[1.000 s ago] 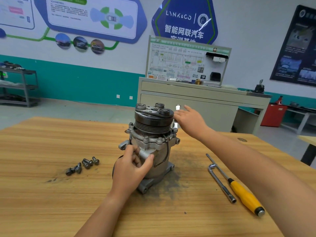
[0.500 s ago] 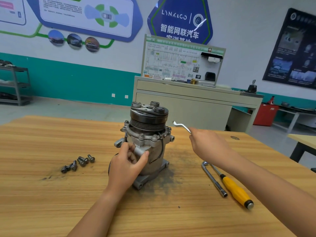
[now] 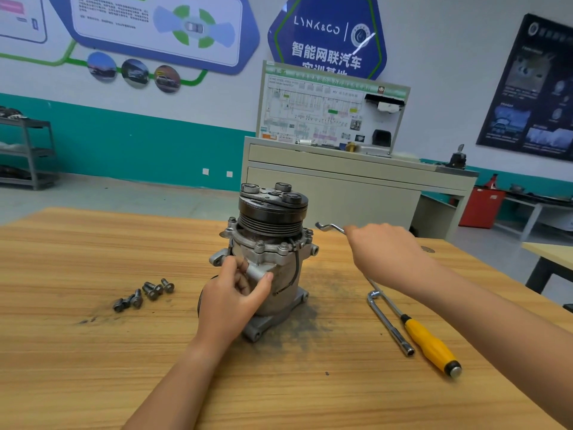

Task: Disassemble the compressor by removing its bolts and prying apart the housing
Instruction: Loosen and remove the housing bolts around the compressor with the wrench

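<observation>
A grey metal compressor (image 3: 270, 243) stands upright on the wooden table (image 3: 93, 352), black pulley on top. My left hand (image 3: 232, 297) grips its lower housing on the near left side, thumb across a protruding port. My right hand (image 3: 383, 254) hovers to the right of the compressor and holds a small bent metal wrench (image 3: 328, 227), whose hooked end points toward the pulley without touching it. Several removed bolts (image 3: 144, 294) lie together on the table to the left.
An L-shaped socket wrench (image 3: 389, 322) and a yellow-handled screwdriver (image 3: 429, 344) lie side by side on the table to the right. Dark grime spreads around the compressor's base. A beige training cabinet (image 3: 341, 178) stands behind the table, and a metal shelf (image 3: 28, 150) at far left.
My right hand has drawn back from the compressor's top right flange to the right, now carrying the small bent wrench. My left hand has stayed on the housing.
</observation>
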The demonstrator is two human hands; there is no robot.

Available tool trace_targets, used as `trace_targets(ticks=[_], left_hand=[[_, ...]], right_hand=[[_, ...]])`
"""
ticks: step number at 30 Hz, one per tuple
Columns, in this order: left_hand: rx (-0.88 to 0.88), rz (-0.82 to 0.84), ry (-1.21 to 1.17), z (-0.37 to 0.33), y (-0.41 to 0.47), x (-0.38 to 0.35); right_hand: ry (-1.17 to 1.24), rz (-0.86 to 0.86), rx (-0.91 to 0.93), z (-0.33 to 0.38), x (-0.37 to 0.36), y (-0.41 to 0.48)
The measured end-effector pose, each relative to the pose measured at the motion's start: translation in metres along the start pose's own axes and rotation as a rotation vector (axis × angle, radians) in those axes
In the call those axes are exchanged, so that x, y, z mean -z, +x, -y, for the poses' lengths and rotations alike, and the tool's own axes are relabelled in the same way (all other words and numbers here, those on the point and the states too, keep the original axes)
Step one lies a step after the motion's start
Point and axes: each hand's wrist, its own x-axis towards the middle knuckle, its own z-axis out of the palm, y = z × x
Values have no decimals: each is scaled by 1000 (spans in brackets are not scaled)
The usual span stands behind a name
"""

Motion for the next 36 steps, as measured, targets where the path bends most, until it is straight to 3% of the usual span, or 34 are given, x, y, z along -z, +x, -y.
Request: trace_targets(ticks=[4,10,15,28,36], left_hand=[[24,-9,-23,0,0,-1],[27,-3,-16,0,0,0],[46,4,-13,-1,0,-1],[24,4,-28,0,0,0],[9,-6,-18,4,1,-1]], right_hand=[[-63,36,67,13,11,2],[-363,124,245,26,33,3],[-402,119,310,10,33,8],[-395,167,134,9,10,34],[-182,-88,112,-4,-36,69]])
